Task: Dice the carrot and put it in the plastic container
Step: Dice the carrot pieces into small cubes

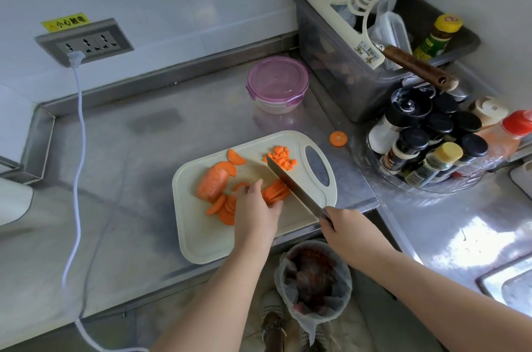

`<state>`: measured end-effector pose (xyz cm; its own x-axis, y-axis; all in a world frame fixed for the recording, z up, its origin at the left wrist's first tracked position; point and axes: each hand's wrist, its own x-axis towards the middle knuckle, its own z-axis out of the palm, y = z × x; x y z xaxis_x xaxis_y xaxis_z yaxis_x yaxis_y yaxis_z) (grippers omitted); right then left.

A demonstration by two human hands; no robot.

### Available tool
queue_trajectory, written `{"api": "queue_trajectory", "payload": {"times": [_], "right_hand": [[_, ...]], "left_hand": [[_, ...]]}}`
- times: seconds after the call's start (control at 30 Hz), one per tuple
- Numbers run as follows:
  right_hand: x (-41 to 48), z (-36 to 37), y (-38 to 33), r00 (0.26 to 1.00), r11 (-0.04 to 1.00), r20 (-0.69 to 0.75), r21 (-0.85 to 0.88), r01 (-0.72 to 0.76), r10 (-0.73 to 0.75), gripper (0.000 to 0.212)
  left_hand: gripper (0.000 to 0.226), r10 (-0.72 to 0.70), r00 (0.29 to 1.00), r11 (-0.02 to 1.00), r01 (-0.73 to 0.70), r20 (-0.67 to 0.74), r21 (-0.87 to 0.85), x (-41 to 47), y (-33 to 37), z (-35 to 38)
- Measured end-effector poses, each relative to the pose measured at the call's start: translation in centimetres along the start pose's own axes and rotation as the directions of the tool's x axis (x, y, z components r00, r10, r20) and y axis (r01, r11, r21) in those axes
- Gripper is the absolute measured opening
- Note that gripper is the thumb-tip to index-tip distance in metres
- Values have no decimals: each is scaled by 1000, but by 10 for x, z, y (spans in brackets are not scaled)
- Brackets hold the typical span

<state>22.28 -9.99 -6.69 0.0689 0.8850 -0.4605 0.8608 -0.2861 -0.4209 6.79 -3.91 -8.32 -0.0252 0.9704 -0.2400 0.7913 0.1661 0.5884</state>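
On the pale cutting board (201, 236), at the front edge of the steel counter (129, 179), the carrot lay in several forms when I looked. An uncut carrot stub (211, 183) sat toward the board's left. Flat half-round slices (226, 209) fanned out just below it, and a small heap of dice (279, 161) lay by the handle hole at the far right. Between them, my left hand (256, 213) pressed down on a bundle of carrot strips (275, 193), its fingers curled over them. My right hand (342, 226) was clenched round the handle of the knife (290, 189). The blade lay across the strips' right ends, with its tip reaching almost to the dice.

I judged the carrot stiff and light, and a little damp on its cut faces, so thin strips would tend to skate apart under the edge. Holding them from above, bunched tight and close behind the blade, looked the soundest grip. The stub would be best laid on a flat cut face before slicing. Dice would be too small to pinch and would want scooping on the blade or in a cupped palm.

The plastic container (277, 83) stood well apart at the back of the counter with its purple lid on, so I reckoned it would need opening first. One stray slice (338, 138) lay off the board, on the steel.
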Motion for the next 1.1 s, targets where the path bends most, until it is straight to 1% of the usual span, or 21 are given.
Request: {"api": "queue_trajectory", "payload": {"times": [0.1,0.17,0.27,0.47,0.57,0.63,0.7,0.77,0.8,0.87,1.0,1.1], "right_hand": [[1,0,0,1000,1000,4,5,-8,8,23],[1,0,1,1000,1000,8,12,-9,9,25],[2,1,2,1000,1000,13,22,-8,7,25],[3,3,2,1000,999,11,38,-12,12,26],[3,5,2,1000,999,2,40,-3,3,26],[3,5,3,1000,999,-11,38,-1,2,25],[2,6,3,1000,999,-19,38,-3,4,24],[2,6,2,1000,999,-25,41,-6,7,24],[2,6,2,1000,999,-25,42,-6,7,24],[2,7,2,1000,999,-20,40,1,0,24],[3,7,3,1000,999,-3,50,0,0,25],[3,7,3,1000,998,0,59,-2,2,25]], "left_hand": [[54,-70,998,980,67,-8,-187,-11,-3,1],[53,-111,994,955,108,3,-275,-17,-2,3],[53,-126,992,943,119,-4,-312,-23,1,6],[56,-117,993,947,116,16,-299,-27,5,10],[55,-103,995,965,99,-5,-242,-26,4,10],[56,-58,997,987,51,-43,-153,-22,3,7],[58,30,999,999,-28,-45,37,-15,4,3],[59,99,995,965,-96,0,243,-6,7,1],[57,118,993,946,-118,17,300,-1,8,1],[50,132,991,930,-134,30,341,7,11,1],[34,111,993,934,-118,41,339,18,12,3],[30,114,993,942,-118,32,314,20,10,5]]}}
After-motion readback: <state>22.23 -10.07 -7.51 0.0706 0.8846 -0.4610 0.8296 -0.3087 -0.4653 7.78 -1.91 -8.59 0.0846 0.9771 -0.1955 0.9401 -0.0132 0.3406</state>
